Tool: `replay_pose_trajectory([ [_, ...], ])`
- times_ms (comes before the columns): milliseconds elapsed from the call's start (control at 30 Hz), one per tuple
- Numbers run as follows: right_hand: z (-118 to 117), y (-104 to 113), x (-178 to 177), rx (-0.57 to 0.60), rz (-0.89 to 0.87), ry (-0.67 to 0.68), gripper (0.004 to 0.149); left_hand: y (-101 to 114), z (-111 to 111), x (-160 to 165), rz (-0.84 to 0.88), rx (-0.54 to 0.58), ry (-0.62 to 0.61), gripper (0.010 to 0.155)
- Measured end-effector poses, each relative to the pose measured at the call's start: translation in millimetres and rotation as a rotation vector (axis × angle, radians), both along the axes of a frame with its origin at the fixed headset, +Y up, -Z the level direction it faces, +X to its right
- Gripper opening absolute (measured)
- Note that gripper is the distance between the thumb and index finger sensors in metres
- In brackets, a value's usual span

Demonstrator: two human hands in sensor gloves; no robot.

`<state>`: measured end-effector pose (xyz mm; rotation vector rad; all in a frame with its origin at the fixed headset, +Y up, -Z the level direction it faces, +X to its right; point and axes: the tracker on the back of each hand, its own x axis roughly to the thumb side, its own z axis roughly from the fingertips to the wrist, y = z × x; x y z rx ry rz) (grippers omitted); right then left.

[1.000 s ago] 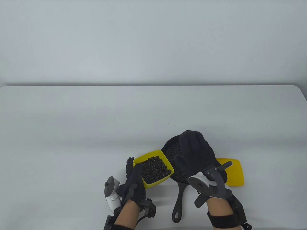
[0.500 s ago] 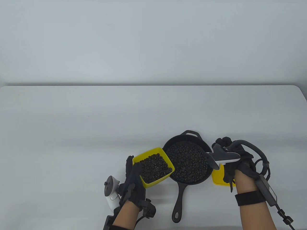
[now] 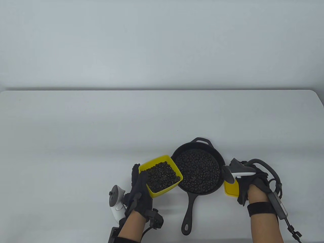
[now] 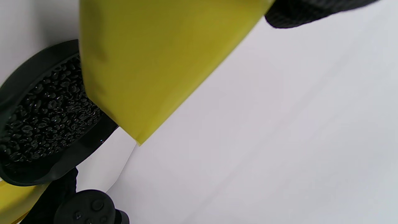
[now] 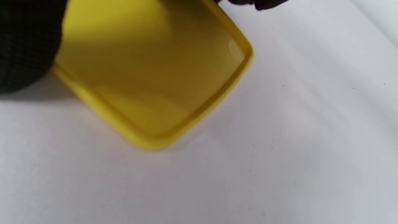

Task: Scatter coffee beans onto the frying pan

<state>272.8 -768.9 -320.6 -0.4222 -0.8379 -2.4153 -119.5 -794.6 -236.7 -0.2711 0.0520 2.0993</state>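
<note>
Here, at the left, the left hand [image 3: 140, 193] grips the yellow tub [image 3: 161, 176] by its near-left corner, fingers wrapped up the outer wall. The left wrist view shows the tub's underside clear of the bench [image 3: 101, 126], its far corner hanging over the pan's rim, so anything that spills that way should drop inside. The tub holds plenty of coffee beans [image 3: 162, 177] and sits roughly level, which reads to me as a pause between pours rather than a pour under way.

In the middle, the frying pan [image 3: 198, 172] rests on the bench with its long handle pointing back toward the person, out of the tub's way. Its floor is already covered with a dark layer of beans, so the sprinkling looks largely done.

On the right, the right hand [image 3: 249, 181] lies over the yellow lid [image 3: 230, 188], which sits flat, just beside the pan. The wrist view shows gloved fingers at the lid's edges, but I cannot tell whether they grip it or only rest there; likely it is being readied for closing the tub.
</note>
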Motion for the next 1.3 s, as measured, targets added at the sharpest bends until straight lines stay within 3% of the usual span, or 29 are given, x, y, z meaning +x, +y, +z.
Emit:
replay_pose_trajectory([
  [100, 15, 2, 17, -0.007, -0.062, -0.100, 0.133, 0, 1, 0, -0.002, -0.002, -0.003, 0.079],
  [167, 23, 8, 24, -0.015, -0.014, -0.126, 0.133, 0, 1, 0, -0.005, 0.002, -0.006, 0.079],
  [267, 30, 42, 17, 0.082, -0.047, -0.083, 0.133, 1, 0, 1, -0.010, 0.014, -0.016, 0.079],
  [433, 49, 124, -51, 0.279, -0.357, 0.175, 0.131, 0, -4, 10, 0.003, 0.038, -0.089, 0.078],
  [567, 67, 155, -116, 0.292, -0.535, 0.362, 0.130, -2, -8, 22, 0.046, 0.084, -0.211, 0.075],
  [700, 72, 156, -165, 0.220, -0.636, 0.442, 0.130, -1, -8, 32, 0.172, 0.122, -0.294, 0.074],
  [767, 74, 155, -183, 0.174, -0.733, 0.446, 0.131, 1, -10, 31, 0.088, 0.154, -0.317, 0.074],
  [833, 74, 152, -200, 0.125, -0.760, 0.454, 0.129, 2, -8, 30, 0.114, 0.160, -0.308, 0.074],
  [967, 70, 157, -212, 0.131, -0.813, 0.463, 0.128, -2, -4, 30, 0.257, 0.123, -0.266, 0.076],
  [1033, 69, 158, -215, 0.171, -0.767, 0.464, 0.127, -1, -3, 33, 0.359, 0.131, -0.266, 0.085],
  [1100, 68, 159, -216, 0.140, -0.793, 0.467, 0.124, 0, -4, 32, 0.328, 0.133, -0.268, 0.091],
  [1200, 74, 162, -209, 0.266, -0.797, 0.496, 0.118, 4, -7, 23, 0.235, 0.123, -0.249, 0.090],
  [1300, 79, 158, -190, 0.514, -0.887, 0.403, 0.100, -2, -5, 19, 0.239, 0.089, -0.186, 0.088],
])
